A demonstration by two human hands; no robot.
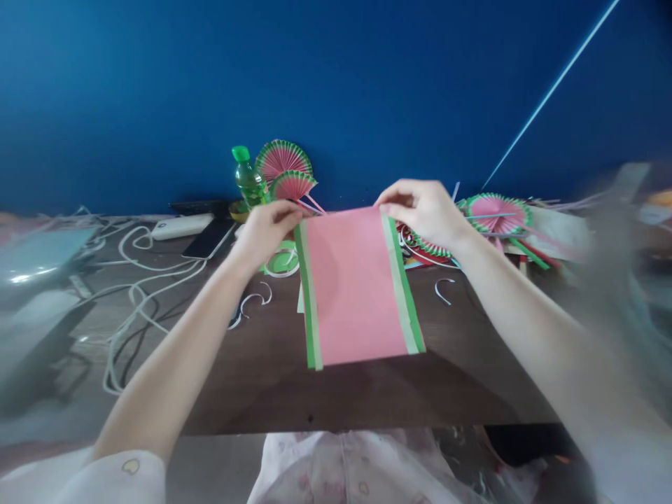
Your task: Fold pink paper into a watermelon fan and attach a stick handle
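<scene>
A pink paper sheet [357, 287] with light and dark green strips along both long sides lies on the dark wooden table [262, 378]. My left hand [267, 231] pinches the sheet's far left corner with closed fingers. My right hand [423, 210] pinches the far right corner the same way. The sheet's near edge rests toward me on the tabletop.
Folded pink-and-green paper fans [286, 171] and a green bottle [248, 178] stand at the back. More fans [496, 213] and paper strips lie at the right. White cables [141, 280], a phone [208, 239] and a white power bank [181, 225] lie left.
</scene>
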